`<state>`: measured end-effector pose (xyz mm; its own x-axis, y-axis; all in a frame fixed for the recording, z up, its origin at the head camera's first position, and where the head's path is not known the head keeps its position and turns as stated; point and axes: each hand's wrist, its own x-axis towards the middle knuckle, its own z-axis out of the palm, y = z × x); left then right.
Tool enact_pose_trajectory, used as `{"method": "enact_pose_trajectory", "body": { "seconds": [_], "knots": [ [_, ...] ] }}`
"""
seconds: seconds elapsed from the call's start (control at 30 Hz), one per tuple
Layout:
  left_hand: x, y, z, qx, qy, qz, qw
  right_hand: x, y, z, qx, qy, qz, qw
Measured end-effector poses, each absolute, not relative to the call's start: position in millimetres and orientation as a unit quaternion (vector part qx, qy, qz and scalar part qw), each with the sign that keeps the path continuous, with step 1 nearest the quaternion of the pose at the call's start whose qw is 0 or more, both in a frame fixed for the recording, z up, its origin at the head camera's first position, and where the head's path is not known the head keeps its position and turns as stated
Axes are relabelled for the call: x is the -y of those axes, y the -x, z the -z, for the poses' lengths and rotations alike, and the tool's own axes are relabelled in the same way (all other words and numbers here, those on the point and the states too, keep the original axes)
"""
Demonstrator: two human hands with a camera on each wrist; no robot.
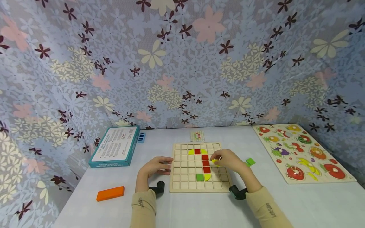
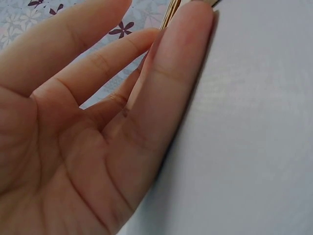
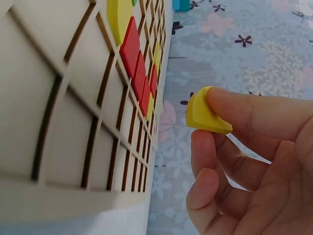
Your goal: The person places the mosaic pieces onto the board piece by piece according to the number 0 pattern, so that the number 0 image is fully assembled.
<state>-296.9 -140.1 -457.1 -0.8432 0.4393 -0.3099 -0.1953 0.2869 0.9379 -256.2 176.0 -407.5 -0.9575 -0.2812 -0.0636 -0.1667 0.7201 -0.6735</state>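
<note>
A wooden grid board point(image 1: 182, 171) lies flat on the table. On it sit several red square tiles point(image 1: 205, 162), mostly in a column, a green square tile point(image 1: 200, 177) and yellow rounded-corner tiles, one point(image 1: 207, 176) below the column. Above the board's right part, my right hand point(image 1: 228, 160) pinches a yellow quarter-round tile point(image 3: 203, 113) between thumb and fingers; the right wrist view shows that tile apart from the board. My left hand point(image 1: 156, 166) rests at the board's left edge, fingers loosely extended, fingertips at the rim; the left wrist view shows its palm holding nothing.
Loose green tiles point(image 1: 250, 161) lie right of the board, partly behind the right hand. A small pattern card point(image 1: 197, 136) is behind it. A fruit puzzle board point(image 1: 280, 158) lies far right. Leftward are a teal box point(image 1: 114, 145), a small blue item point(image 1: 141, 137) and an orange block point(image 1: 110, 193).
</note>
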Motion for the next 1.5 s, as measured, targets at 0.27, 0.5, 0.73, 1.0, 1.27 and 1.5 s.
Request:
{"method": "enact_pose_trajectory", "body": {
  "seconds": [0.27,0.5,0.73,1.0,1.27,1.5],
  "knots": [
    [139,298,458,-0.757,-0.078,-0.591,0.266,-164,259,407,-0.921,0.123,0.360,0.080],
    [140,298,459,-0.755,-0.078,-0.594,0.268,-155,259,408,-0.915,0.137,0.371,0.086],
    [140,297,458,-0.755,-0.081,-0.594,0.265,-145,257,406,-0.908,0.156,0.381,0.084],
    [139,296,456,-0.757,-0.080,-0.592,0.265,-130,258,408,-0.909,0.152,0.376,0.093],
    [140,299,458,-0.757,-0.073,-0.593,0.265,-114,254,415,-0.901,0.195,0.373,0.100],
    [140,298,457,-0.755,-0.079,-0.594,0.267,-102,250,423,-0.901,0.212,0.361,0.117]
  ]
}}
